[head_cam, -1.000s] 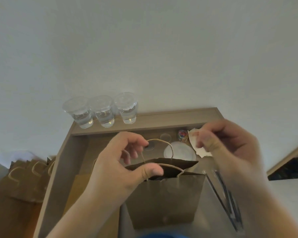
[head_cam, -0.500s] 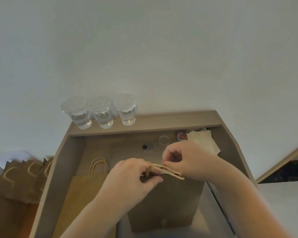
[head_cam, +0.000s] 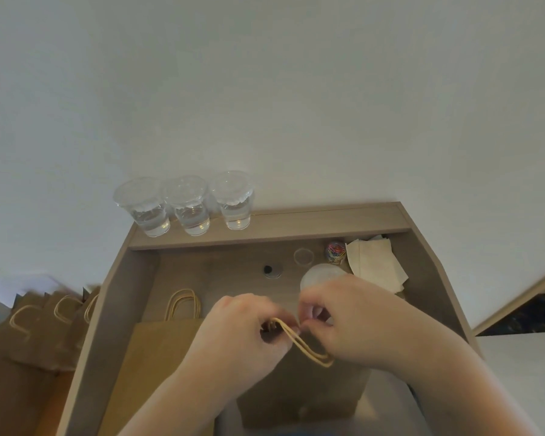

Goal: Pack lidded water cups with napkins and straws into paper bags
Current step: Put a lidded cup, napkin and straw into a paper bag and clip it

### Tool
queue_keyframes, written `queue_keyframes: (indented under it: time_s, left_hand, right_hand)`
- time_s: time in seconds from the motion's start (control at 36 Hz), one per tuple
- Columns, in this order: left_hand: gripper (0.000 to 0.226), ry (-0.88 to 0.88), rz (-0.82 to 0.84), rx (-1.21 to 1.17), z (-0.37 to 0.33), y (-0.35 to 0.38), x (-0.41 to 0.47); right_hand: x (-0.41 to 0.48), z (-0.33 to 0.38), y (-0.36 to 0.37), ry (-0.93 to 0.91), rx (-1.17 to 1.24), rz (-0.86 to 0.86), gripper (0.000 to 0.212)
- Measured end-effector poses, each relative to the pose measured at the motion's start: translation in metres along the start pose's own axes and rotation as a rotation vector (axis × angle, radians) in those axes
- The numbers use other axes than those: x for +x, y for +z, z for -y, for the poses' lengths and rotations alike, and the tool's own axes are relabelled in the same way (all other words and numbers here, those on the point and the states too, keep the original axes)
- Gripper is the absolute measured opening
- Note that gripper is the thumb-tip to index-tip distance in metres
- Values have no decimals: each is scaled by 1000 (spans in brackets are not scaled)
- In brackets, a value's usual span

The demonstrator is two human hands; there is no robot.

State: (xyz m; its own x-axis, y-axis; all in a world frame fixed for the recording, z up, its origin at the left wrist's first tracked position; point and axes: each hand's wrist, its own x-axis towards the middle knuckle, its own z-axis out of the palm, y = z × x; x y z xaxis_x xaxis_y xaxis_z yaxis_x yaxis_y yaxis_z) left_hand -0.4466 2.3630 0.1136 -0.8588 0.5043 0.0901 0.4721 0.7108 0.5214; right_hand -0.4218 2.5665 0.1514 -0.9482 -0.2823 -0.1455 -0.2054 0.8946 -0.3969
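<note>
Twine handles of the standing paper bag are pinched together above its mouth, with the left hand and right hand both curled round them. A lopsided pull could tip the bag or tear a handle loose. Three lidded cups wait beyond the bag, and napkins lie beyond it to the right.

Showed only a bare left hand and a bare right hand, forearms uncovered down to the view's lower edge
</note>
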Motion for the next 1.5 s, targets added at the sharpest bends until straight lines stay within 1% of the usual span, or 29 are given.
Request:
queue_keyframes:
  time_s: [0.14,0.19,0.33,0.42,0.5,0.56,0.64,0.69,0.75,0.78,0.83,0.92,0.97,1.06,1.14,1.17,1.22,1.28,1.31,1.33,1.36,1.42,1.47,1.5]
  left_hand:
    - [38,39,18,7,2,-1,2]
    - [38,52,27,17,3,-1,3]
    - [26,77,41,61,5,-2,4]
    - [20,72,27,30,7,-2,3]
    - [11,53,29,-3,8,-2,1]
    - [9,44,21,-22,9,-2,1]
    - [10,23,57,-56,13,-2,3]
    - [10,25,74,-81,15,-3,4]
    - [11,53,44,-91,19,-5,5]
    - [15,73,28,-95,21,-6,5]
    - [27,111,26,-99,25,-7,6]
    - [31,187,12,-85,29,-7,8]
    - [34,249,-14,-69,30,-7,9]
    - [30,315,-31,-38,32,-3,8]
    - [12,342,-94,-25,34,0,8]
    - [8,343,-96,-42,35,1,9]
    - [9,318,-79,-115,40,0,9]
    - [20,255,-52,-206,50,-2,7]
    - [26,228,-33,-233,56,-3,4]
    - [31,202,-7,-254,62,-3,2]
    - [36,170,26,-284,69,-2,0]
    - [45,89,105,-360,80,-2,-3]
    - [46,14,159,-422,85,0,-8]
    - [42,-16,161,-448,85,1,-11]
  right_hand:
    - [4,1,6,44,-47,13,13]
    - [5,1,9,42,-100,17,15]
    - [7,8,16,70,-165,43,14]
    - [11,10,16,105,-154,76,13]
    - [16,11,17,131,-128,126,5]
    - [18,11,19,149,-100,162,12]
    - [19,9,19,180,-31,199,14]
    - [13,7,14,211,43,173,12]
    - [5,2,7,247,122,99,14]
    - [0,0,5,268,181,80,14]
    - [-5,-1,3,284,262,73,16]
    - [-1,0,6,308,293,55,18]
    - [1,2,9,328,342,72,18]
    - [4,2,13,389,347,65,16]
    - [4,1,15,448,312,6,15]
    - [3,0,15,445,310,-45,19]
    - [-4,-6,17,404,357,-200,29]
    - [-16,-14,21,356,473,-368,32]
    - [-24,-19,25,328,535,-412,34]
    - [-33,-25,29,288,594,-414,39]
    - [-40,-31,35,248,649,-382,46]
    - [-50,-44,45,204,709,-270,61]
    - [-52,-56,54,195,724,-172,67]
    - [-50,-61,57,198,730,-140,68]
